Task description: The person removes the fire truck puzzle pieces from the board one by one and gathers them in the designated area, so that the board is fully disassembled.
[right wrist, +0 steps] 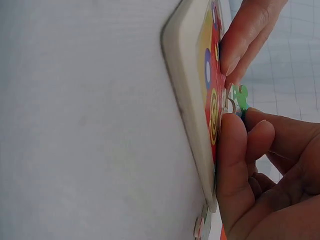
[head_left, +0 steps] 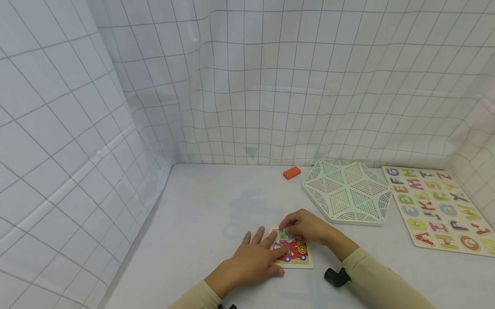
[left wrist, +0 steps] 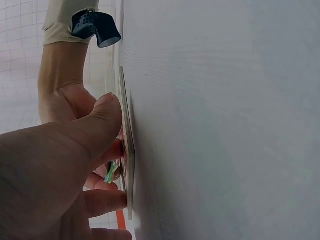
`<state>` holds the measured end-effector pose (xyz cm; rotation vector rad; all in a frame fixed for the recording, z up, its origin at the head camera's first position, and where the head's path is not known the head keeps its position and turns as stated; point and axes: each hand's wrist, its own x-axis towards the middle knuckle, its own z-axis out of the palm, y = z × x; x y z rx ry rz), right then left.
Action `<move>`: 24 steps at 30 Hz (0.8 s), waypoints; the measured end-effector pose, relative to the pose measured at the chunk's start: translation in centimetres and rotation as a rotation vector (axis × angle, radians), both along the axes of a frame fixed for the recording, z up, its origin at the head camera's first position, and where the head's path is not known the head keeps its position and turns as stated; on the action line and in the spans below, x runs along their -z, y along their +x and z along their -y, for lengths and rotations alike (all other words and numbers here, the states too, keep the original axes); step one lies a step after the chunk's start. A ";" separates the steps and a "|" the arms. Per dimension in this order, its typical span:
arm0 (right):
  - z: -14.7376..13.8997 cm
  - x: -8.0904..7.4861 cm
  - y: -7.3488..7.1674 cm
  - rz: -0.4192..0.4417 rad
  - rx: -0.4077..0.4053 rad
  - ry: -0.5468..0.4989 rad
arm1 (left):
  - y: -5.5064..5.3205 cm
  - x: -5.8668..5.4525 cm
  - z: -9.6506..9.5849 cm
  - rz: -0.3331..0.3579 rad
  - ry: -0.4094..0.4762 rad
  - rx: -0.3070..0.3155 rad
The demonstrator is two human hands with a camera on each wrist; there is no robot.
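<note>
A small square picture puzzle board [head_left: 295, 265] with a red vehicle on it lies flat on the white table. My left hand [head_left: 256, 258] rests on its left side with spread, mostly straight fingers, one of them across the red picture. At the board's upper part, my right hand [head_left: 306, 226] pinches a small puzzle piece with a green part [right wrist: 242, 96]. In the right wrist view this piece stands tilted up from the board surface, close to a left fingertip. The left wrist view shows the board's thin edge [left wrist: 127, 145] beside the left thumb.
An orange block [head_left: 291, 172] lies near the back of the table. To the right sit a white perforated hexagonal board [head_left: 360, 218] and a wooden alphabet board [head_left: 421, 227] with colored letters. White gridded curtains [head_left: 244, 81] surround the table at the back and sides.
</note>
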<state>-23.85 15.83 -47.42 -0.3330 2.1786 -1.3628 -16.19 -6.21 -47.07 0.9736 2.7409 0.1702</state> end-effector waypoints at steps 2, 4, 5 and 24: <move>-0.2 0.0 -0.1 0.005 0.007 -0.002 | 0.0 0.0 0.0 0.001 -0.003 0.000; -0.3 0.1 -0.2 0.007 0.016 -0.002 | 0.1 -0.1 0.0 0.000 -0.007 0.000; -0.4 0.1 -0.3 0.009 0.023 0.001 | 0.1 -0.1 0.0 0.002 -0.008 -0.001; -5.2 -0.6 0.4 -0.018 0.149 -0.057 | 0.0 0.2 -0.2 0.007 -0.009 -0.002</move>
